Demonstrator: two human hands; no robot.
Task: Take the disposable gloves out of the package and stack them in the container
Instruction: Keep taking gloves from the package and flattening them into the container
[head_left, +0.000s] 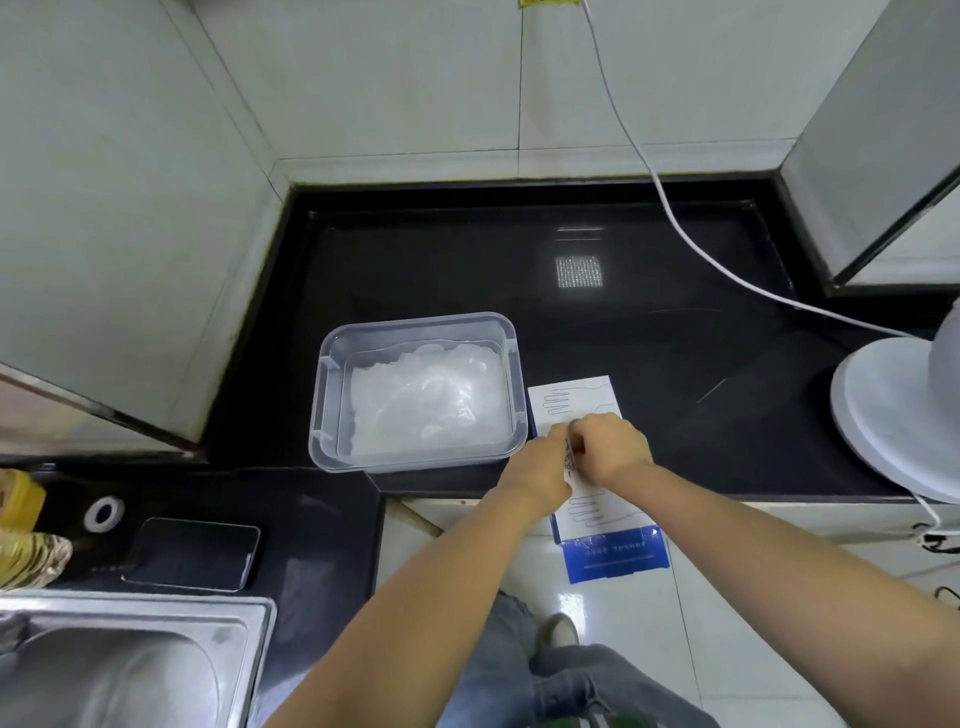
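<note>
A: where's the package (581, 400) at?

B: under both hands. left hand (540, 470) and right hand (612, 446) are curled on its middle, pinching the opening I think, kinda blurry. container (324, 395) sits just left of the left hand, gloves (426, 408) piled inside.
</note>
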